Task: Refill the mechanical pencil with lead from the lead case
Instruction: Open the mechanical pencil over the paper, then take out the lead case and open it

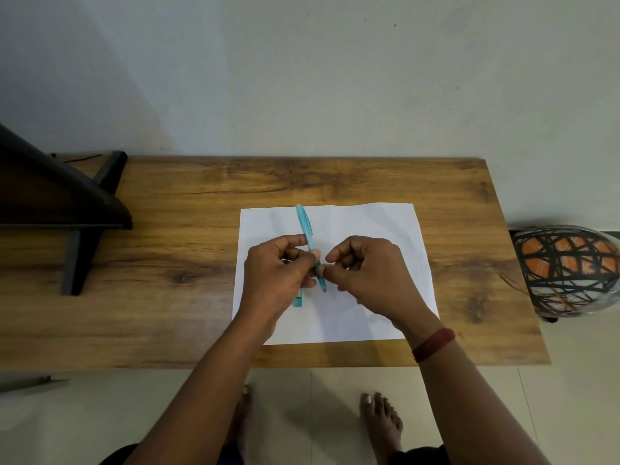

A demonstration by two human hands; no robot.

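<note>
Teal mechanical pencil (306, 229) pinched by left hand (275, 273); right hand (369, 273) fingertips pinch its lower barrel.

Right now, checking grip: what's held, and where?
Left hand holds the pencil by its lower barrel; right hand pinches near its tip.

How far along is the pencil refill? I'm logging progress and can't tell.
Done: the mechanical pencil is picked up, held over the white paper by the left hand. In hand: the right hand pinches near its tip end. The lead case peeks out under the left hand; whether it is held or open is unclear. No lead is visible, so loading seems left.
</note>
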